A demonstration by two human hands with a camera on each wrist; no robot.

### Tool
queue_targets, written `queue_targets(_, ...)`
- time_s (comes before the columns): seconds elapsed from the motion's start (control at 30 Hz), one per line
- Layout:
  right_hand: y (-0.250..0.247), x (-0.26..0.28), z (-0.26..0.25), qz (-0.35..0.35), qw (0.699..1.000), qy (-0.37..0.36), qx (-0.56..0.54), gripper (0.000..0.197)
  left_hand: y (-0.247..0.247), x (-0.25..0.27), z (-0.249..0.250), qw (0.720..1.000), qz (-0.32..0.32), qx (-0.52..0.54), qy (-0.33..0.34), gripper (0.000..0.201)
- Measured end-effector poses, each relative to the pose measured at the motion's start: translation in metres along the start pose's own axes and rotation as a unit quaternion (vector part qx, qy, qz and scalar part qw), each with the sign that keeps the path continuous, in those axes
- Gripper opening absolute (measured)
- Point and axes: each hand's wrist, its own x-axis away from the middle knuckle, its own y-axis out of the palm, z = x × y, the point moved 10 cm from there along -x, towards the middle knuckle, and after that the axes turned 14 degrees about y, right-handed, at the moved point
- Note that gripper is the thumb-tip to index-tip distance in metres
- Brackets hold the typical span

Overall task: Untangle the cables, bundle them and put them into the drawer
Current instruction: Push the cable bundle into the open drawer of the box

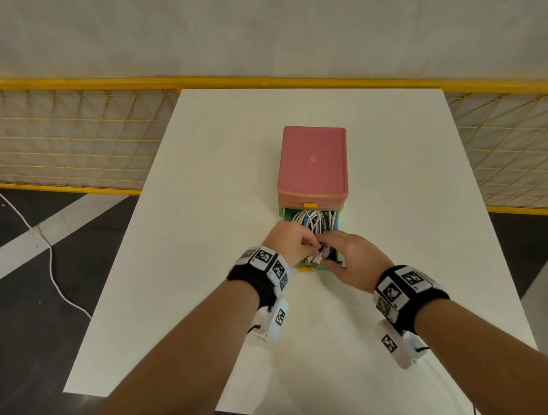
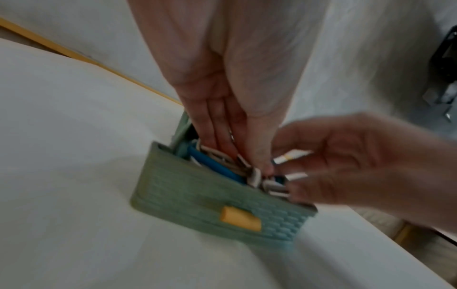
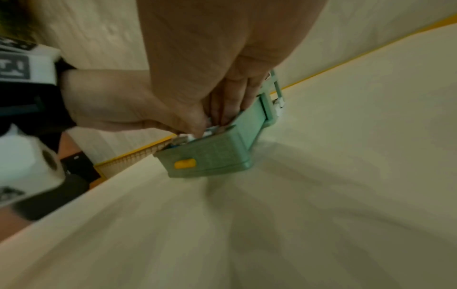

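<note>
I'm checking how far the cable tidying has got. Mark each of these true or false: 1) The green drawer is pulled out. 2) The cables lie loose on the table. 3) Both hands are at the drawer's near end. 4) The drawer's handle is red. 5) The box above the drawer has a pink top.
1) True: the green drawer stands open in front of the pink box.
2) False: the cables, white and blue, are inside the drawer.
3) True: the left hand and right hand meet there, fingers in among the connectors.
4) False: the handle is yellow.
5) True.
</note>
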Motion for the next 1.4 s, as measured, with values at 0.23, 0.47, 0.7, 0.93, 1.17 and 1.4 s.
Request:
queue_targets(0.23,0.0,0.001,0.006,0.039,0.993,-0.027,0.109,0.024,0.004,0.008,-0.003,0.998,-0.051,0.012,0.027,0.03)
queue_targets(0.47,-0.014,0.0,0.003,0.067,0.987,-0.067,0.128,0.012,0.022,-0.003,0.003,0.993,-0.082,-0.067,0.049,0.006)
queue_targets(0.7,-0.012,0.001,0.003,0.039,0.986,-0.077,0.141,0.036,0.024,-0.007,0.004,0.986,-0.116,-0.097,0.063,0.02)
queue_targets(0.93,-0.015,0.0,-0.012,0.067,0.976,-0.115,0.174,0.014,0.012,-0.006,0.003,0.991,-0.095,-0.063,0.077,0.022)
queue_targets(1.17,-0.009,-0.014,-0.011,0.066,0.973,-0.066,0.211,0.019,0.005,-0.002,-0.003,0.998,-0.048,-0.013,0.032,0.02)
queue_targets(1.4,0.002,-0.014,-0.005,-0.064,0.976,-0.079,0.19,0.012,0.02,-0.004,0.001,0.994,-0.037,-0.096,0.035,0.015)
